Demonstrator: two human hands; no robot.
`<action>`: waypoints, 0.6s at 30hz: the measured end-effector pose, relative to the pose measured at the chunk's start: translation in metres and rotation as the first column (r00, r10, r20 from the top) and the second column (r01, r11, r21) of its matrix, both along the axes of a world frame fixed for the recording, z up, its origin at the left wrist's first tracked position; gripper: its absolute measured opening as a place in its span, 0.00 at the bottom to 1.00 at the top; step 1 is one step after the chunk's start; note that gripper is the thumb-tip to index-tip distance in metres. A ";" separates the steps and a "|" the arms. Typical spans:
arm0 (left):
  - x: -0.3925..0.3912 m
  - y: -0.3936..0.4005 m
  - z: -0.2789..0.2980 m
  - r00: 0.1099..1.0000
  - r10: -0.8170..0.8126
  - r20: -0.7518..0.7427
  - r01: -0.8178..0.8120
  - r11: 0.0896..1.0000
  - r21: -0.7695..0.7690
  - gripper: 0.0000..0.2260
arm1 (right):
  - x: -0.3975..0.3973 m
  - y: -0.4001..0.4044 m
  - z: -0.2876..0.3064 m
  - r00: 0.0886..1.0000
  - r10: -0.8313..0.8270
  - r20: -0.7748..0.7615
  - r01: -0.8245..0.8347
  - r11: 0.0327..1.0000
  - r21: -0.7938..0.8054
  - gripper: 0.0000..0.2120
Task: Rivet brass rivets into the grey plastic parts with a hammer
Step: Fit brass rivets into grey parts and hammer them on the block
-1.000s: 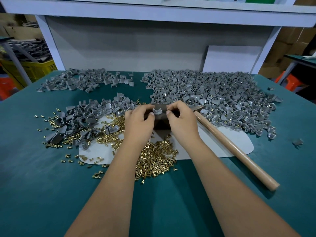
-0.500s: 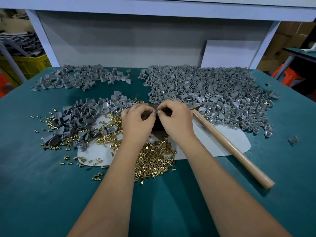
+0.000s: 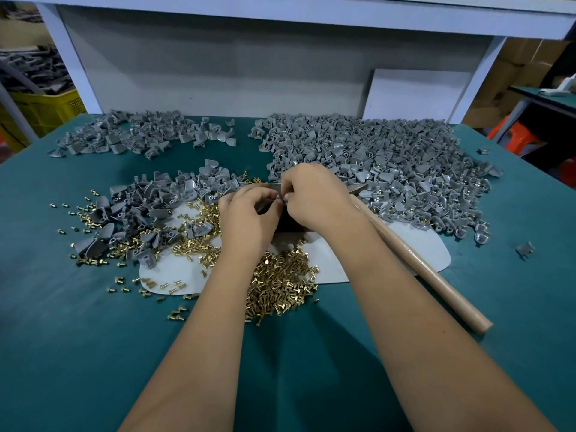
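On the green bench [image 3: 93, 353] both hands, left hand [image 3: 246, 218] and right hand [image 3: 314, 198], pinch a small grey plastic part [image 3: 278, 199] above a dark block [image 3: 288, 224], likely seating a rivet; next, lift the hammer [image 3: 417, 263] lying just right.

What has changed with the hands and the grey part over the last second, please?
The two hands closed in: the left hand and right hand now meet fingertip to fingertip over the dark block, and the small grey part, plainly seen between them a second ago, is now nearly hidden by the fingers. The hammer, the brass rivets and the grey piles stayed put.
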State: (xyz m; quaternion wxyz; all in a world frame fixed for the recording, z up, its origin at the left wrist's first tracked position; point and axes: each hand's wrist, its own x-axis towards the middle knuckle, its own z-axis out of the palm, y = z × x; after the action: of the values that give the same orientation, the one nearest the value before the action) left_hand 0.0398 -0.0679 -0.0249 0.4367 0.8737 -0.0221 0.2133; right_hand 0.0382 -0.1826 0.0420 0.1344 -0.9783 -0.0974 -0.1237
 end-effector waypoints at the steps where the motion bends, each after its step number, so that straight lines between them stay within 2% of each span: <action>1: 0.000 0.000 0.000 1.000 0.002 0.006 -0.002 1.000 -0.003 0.05 | 0.000 0.001 0.000 1.000 -0.020 -0.001 0.020 1.000 0.010 0.03; 3: 0.000 -0.001 0.000 1.000 0.006 0.013 -0.006 1.000 -0.013 0.05 | -0.003 0.002 -0.003 0.998 -0.050 0.025 0.049 0.998 0.032 0.03; 7: 0.001 -0.001 -0.001 1.000 0.006 0.007 -0.006 1.000 0.001 0.04 | -0.010 0.005 -0.022 0.974 -0.046 0.221 0.038 0.999 0.037 0.03; 9: 0.001 -0.001 -0.001 0.999 -0.004 0.033 0.004 1.000 -0.005 0.04 | -0.011 0.006 -0.032 0.964 -0.043 0.261 0.018 0.995 0.099 0.04; 12: 0.001 0.000 -0.001 0.997 -0.027 0.070 0.029 0.999 -0.033 0.03 | -0.009 0.003 -0.039 0.973 -0.072 0.219 0.006 0.957 0.289 0.04; 15: 0.001 0.001 -0.003 0.997 -0.038 0.063 0.042 0.997 -0.066 0.03 | -0.007 -0.001 -0.040 0.987 -0.071 0.147 -0.011 0.870 0.494 0.04; 18: 0.001 0.001 -0.003 0.998 -0.045 0.053 0.050 0.995 -0.083 0.03 | -0.007 -0.001 -0.039 0.991 -0.092 0.099 0.013 0.794 0.608 0.04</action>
State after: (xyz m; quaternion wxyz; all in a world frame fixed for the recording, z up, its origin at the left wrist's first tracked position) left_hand 0.0410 -0.0668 -0.0279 0.4775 0.8479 -0.0451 0.2259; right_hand 0.0316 -0.1837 0.0033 0.4304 -0.8767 -0.0339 -0.2123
